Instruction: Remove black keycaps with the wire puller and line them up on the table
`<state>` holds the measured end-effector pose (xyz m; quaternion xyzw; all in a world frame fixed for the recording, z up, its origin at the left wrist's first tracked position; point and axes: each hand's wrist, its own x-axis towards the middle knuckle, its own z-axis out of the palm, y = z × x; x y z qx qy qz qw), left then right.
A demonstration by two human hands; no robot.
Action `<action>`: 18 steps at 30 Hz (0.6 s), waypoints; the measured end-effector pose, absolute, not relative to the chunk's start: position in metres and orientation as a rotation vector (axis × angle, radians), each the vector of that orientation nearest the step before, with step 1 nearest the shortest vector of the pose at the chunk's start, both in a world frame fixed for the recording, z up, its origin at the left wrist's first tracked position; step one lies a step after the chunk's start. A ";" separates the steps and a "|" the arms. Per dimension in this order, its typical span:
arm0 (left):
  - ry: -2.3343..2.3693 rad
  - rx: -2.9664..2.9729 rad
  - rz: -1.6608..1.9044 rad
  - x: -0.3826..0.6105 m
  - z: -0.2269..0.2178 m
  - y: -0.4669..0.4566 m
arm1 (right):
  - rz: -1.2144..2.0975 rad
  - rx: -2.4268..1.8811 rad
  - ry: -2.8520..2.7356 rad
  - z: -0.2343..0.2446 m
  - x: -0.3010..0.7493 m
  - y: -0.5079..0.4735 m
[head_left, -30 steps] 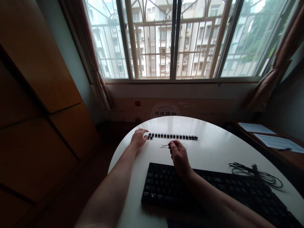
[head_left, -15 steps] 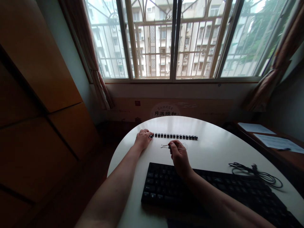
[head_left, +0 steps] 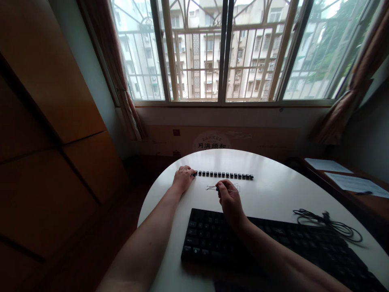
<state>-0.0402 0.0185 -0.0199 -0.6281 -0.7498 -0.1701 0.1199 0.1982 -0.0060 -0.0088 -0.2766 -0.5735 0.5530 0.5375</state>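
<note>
A row of several small black keycaps (head_left: 223,174) runs across the white table. At its left end my left hand (head_left: 183,178) has its fingertips closed on a keycap (head_left: 193,174), which they partly cover. Closed around the dark middle of a wire keycap puller (head_left: 212,187) is my right hand (head_left: 229,198). The puller's hooked wire ends point left, and its wire loop shows beyond the knuckles on the right. It is held just in front of the row, apart from the caps. A black keyboard (head_left: 209,235) lies under my right wrist and forearm.
A coiled black cable (head_left: 331,225) rests on the right side of the round white table (head_left: 164,207). Further right, papers (head_left: 352,184) and a pen (head_left: 364,193) lie on a brown surface. A wooden cabinet (head_left: 82,170) stands at the left, windows behind.
Both hands keep the same places and grips. Only a very slight shift of the whole view shows.
</note>
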 end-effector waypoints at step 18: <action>-2.139 -1.795 -0.647 -0.038 -0.007 0.015 | 1.312 -0.663 -1.371 -0.008 0.199 -0.006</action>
